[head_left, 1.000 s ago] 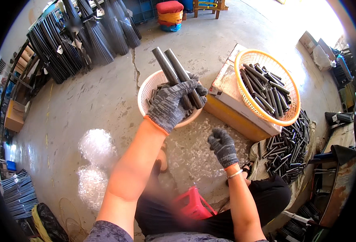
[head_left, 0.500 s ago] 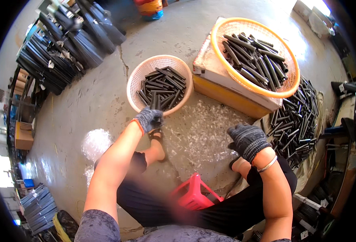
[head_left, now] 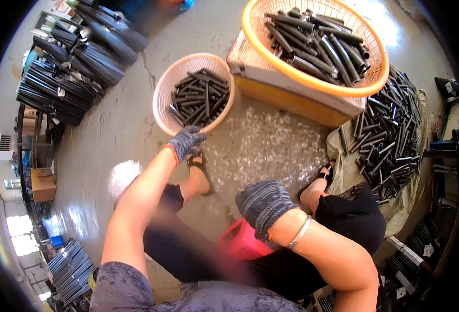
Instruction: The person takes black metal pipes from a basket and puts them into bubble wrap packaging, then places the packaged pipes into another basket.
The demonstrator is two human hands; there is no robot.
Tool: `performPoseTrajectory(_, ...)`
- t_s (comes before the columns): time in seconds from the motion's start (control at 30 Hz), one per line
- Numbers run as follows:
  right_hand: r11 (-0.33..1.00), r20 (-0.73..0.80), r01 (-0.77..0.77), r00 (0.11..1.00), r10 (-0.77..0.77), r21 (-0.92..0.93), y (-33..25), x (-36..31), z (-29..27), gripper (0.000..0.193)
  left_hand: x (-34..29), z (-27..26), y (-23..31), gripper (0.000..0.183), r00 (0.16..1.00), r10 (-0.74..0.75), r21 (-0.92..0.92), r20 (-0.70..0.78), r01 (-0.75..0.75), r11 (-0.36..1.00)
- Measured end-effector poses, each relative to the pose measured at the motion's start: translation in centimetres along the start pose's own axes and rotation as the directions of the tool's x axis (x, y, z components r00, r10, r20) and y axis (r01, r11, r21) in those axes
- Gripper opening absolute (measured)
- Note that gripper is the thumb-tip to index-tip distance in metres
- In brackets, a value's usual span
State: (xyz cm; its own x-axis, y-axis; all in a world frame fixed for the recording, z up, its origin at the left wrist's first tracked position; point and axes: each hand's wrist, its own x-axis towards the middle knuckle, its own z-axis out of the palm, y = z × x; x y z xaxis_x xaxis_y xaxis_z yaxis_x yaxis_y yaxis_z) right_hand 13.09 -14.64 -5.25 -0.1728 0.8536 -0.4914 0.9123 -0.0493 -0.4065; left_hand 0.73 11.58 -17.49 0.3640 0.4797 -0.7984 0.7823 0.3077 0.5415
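My left hand (head_left: 186, 141), in a grey knit glove with an orange cuff, is at the near rim of a pale pink plastic basket (head_left: 163, 112). Its fingers are stretched out to the right, and no tube shows in them. Short black tubes (head_left: 194, 99) lie in a loose heap inside that basket. Over a red plastic stool (head_left: 240, 239), my right hand (head_left: 266, 208) is gloved the same way, back upward with fingers curled under. What it holds, if anything, is hidden.
An orange-rimmed basket (head_left: 250, 36) of longer black tubes (head_left: 323, 47) stands on a cardboard box (head_left: 292, 99). Right of it, more tubes (head_left: 393, 130) are heaped on a pale sheet (head_left: 338, 148). Clear plastic scraps (head_left: 271, 140) litter the floor. Bundled dark rods (head_left: 57, 86) stand at left.
My left hand has let go of the black tubes into the pale pink basket and drawn back slightly. My right hand has moved left and nearer, over the stool. The view has shifted.
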Motion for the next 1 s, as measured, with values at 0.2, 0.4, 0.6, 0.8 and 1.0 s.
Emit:
performPoseTrajectory(0.2, 0.993, 0.294, 0.122, 0.949, -0.118, 0.007, -3.2, 1.2, 6.3, 0.023, 5.7, 1.3, -1.0, 0.063, 0.993, -0.122, 0.503, 0.005, 0.103, 0.858)
performPoseTrajectory(0.4, 0.989, 0.312, 0.104, 0.941, -0.132, 0.106, -3.3, 0.3, 3.4, 0.021, 9.1, 7.5, -14.4, 0.076, 0.998, -0.045, 0.809, -0.033, 0.053, 0.586)
performPoseTrajectory(0.6, 0.988, 0.231, 0.141, 0.961, -0.151, 0.058, -3.2, -0.7, 3.0, 0.021, 11.5, 13.6, -23.6, 0.093, 0.666, -0.415, 0.116, -0.619, 0.601, 0.791)
performPoseTrajectory(0.8, 0.959, 0.204, 0.110, 0.965, -0.166, 0.261, -3.3, -0.8, 4.4, 0.023, 17.7, 15.5, -22.5, 0.073, 0.783, -0.542, -0.097, -0.306, 0.541, 0.836)
performPoseTrajectory(1.0, 0.966, 0.139, 0.135, 0.976, -0.168, 0.219, -3.5, -1.4, 3.2, 0.026, 20.8, 13.0, -25.3, 0.057, 0.849, -0.514, -0.136, -0.123, 0.499, 0.856)
